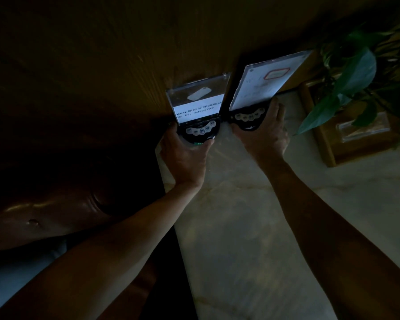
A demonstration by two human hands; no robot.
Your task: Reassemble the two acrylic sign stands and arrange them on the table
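Two acrylic sign stands rise side by side at the far end of a pale marble table (pixel 252 215). The left sign stand (pixel 198 100) has a clear panel with a white WiFi card, set in a black base with round buttons. My left hand (pixel 185 153) grips that base from the front and left. The right sign stand (pixel 266 82) is taller, holds a white sheet with a red-framed mark, and leans right. My right hand (pixel 267 135) wraps its black button base from the right. Both bases look close to the tabletop; contact is hard to tell in the dim light.
A wooden wall (pixel 102 65) runs behind the stands. A green leafy plant (pixel 356 79) hangs over a wooden box (pixel 326 144) at the right, close to the right stand. A brown leather seat (pixel 44 211) lies to the left, below the table edge.
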